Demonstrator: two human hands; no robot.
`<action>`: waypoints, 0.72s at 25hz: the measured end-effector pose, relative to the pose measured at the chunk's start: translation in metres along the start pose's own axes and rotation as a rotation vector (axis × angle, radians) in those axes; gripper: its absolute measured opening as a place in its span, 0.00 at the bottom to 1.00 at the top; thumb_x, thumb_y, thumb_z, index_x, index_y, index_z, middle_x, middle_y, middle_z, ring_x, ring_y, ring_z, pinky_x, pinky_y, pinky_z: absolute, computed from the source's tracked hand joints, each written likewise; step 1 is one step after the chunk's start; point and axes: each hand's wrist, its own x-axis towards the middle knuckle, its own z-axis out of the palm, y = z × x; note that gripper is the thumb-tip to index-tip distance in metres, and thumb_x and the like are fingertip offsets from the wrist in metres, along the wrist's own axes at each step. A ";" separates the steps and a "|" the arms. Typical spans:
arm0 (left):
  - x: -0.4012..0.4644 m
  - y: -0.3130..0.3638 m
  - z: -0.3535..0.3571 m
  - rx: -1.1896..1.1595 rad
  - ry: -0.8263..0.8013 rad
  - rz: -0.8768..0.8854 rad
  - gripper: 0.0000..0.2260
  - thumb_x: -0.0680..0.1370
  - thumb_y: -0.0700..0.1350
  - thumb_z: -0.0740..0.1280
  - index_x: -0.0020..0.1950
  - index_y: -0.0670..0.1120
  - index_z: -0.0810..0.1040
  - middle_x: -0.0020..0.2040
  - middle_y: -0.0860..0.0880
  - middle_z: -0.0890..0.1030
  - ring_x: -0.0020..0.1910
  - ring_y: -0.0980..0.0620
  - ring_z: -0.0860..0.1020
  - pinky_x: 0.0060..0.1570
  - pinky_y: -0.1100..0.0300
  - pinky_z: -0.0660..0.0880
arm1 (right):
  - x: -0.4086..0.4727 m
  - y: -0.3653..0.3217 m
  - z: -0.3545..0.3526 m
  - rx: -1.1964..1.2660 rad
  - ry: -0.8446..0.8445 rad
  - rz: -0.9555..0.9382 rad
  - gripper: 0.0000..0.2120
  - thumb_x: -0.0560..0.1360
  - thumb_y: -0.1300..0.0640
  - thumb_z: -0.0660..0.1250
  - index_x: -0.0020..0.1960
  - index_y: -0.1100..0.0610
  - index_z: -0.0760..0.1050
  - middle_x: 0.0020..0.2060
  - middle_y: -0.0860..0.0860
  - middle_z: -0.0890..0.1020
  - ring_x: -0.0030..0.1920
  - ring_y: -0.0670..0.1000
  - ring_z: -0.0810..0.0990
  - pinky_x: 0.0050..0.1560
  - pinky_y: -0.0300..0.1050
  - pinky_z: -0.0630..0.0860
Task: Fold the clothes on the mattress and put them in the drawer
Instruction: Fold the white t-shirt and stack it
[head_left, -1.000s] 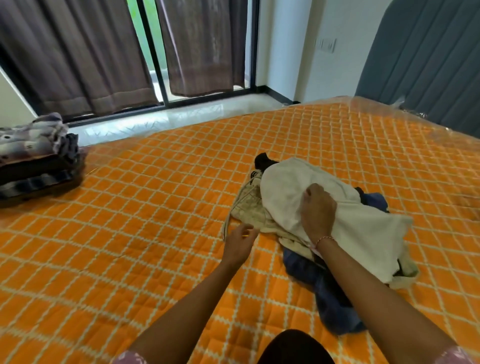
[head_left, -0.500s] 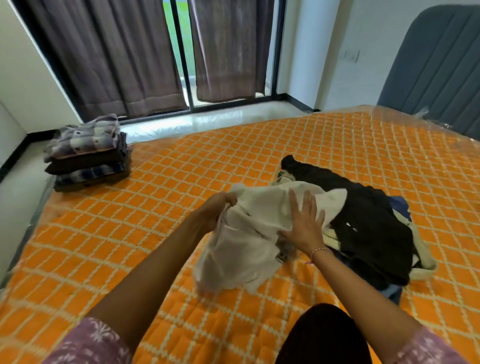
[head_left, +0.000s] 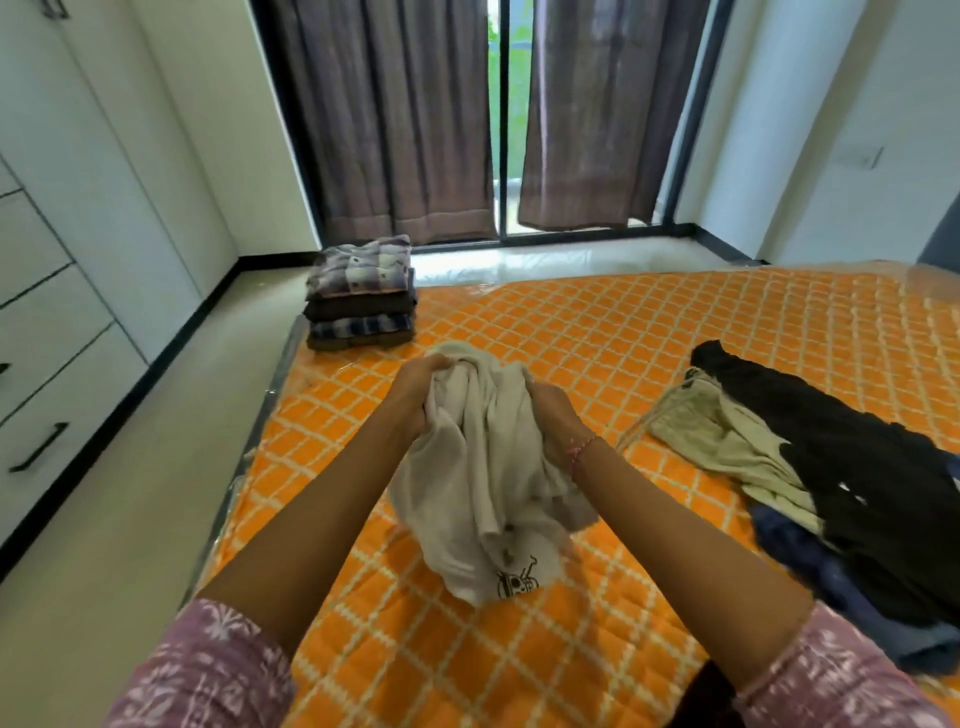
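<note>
Your left hand (head_left: 418, 384) and right hand (head_left: 551, 415) both grip the bunched white shirt (head_left: 483, 483), fingers curled into the cloth near its top edge. The shirt hangs between your hands above the orange mattress (head_left: 597, 332), with its skull print at the bottom. To the shirt's right lies the unfolded pile (head_left: 810, 467) of beige, black and blue clothes. Beyond the shirt, at the mattress corner, sits the folded stack (head_left: 361, 293).

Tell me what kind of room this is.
Most likely a bedroom: an orange quilted mattress with a stack of folded clothes, white built-in drawers along the wall, and curtains over a glass door.
</note>
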 end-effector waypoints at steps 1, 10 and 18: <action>-0.010 0.004 -0.008 -0.021 -0.034 0.056 0.10 0.76 0.44 0.66 0.55 0.41 0.78 0.54 0.39 0.81 0.48 0.43 0.78 0.52 0.51 0.77 | -0.004 -0.009 0.016 0.126 -0.031 0.032 0.18 0.80 0.51 0.61 0.50 0.66 0.77 0.40 0.58 0.80 0.41 0.56 0.78 0.43 0.49 0.77; -0.053 -0.029 -0.062 0.580 -0.125 0.411 0.25 0.65 0.53 0.75 0.60 0.49 0.76 0.56 0.49 0.80 0.56 0.49 0.78 0.51 0.55 0.75 | -0.012 -0.033 0.066 -0.123 0.142 -0.205 0.12 0.79 0.56 0.60 0.56 0.63 0.75 0.47 0.57 0.77 0.47 0.56 0.74 0.47 0.51 0.71; -0.048 0.016 -0.062 0.190 0.007 -0.224 0.11 0.79 0.49 0.63 0.43 0.41 0.76 0.35 0.45 0.76 0.34 0.48 0.74 0.36 0.58 0.72 | -0.082 0.067 0.061 -1.354 -0.065 -1.519 0.38 0.69 0.32 0.59 0.73 0.50 0.60 0.72 0.59 0.60 0.72 0.60 0.60 0.68 0.61 0.54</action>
